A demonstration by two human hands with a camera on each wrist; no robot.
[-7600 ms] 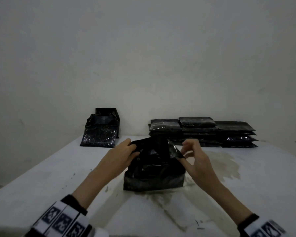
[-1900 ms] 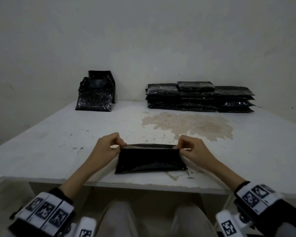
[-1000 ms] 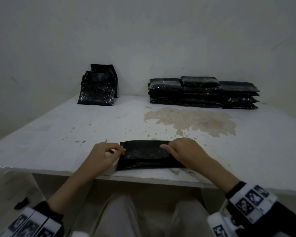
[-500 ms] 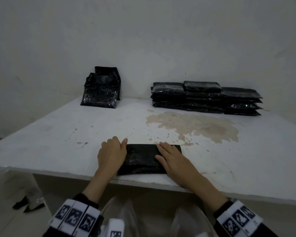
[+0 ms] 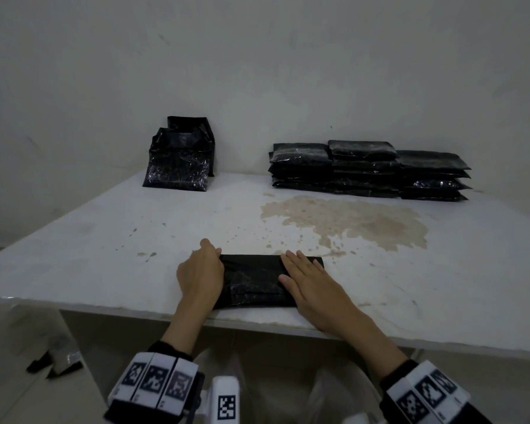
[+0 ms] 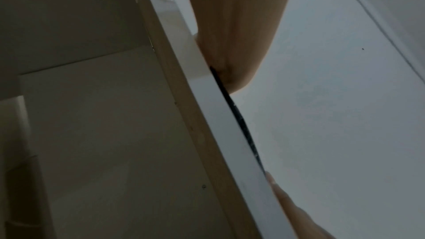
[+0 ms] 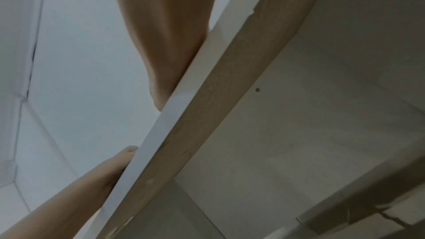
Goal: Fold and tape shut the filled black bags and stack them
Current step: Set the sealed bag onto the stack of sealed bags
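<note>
Both hands' flat fingers (image 5: 297, 264) press the folded bag (image 5: 253, 281) (wrist views show only its edge).

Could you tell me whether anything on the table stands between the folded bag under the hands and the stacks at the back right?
Nothing visible does. Between the folded bag and the stacks lies only bare table with a flat brown stain. The unsealed bags stand off at the back left.

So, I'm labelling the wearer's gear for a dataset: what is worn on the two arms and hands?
Both hands, left hand and right hand, are bare, forearms uncovered. Each wrist carries a black cuff with white square-patterned marker tiles: left cuff, right cuff. No gloves, no rings visible.
</note>
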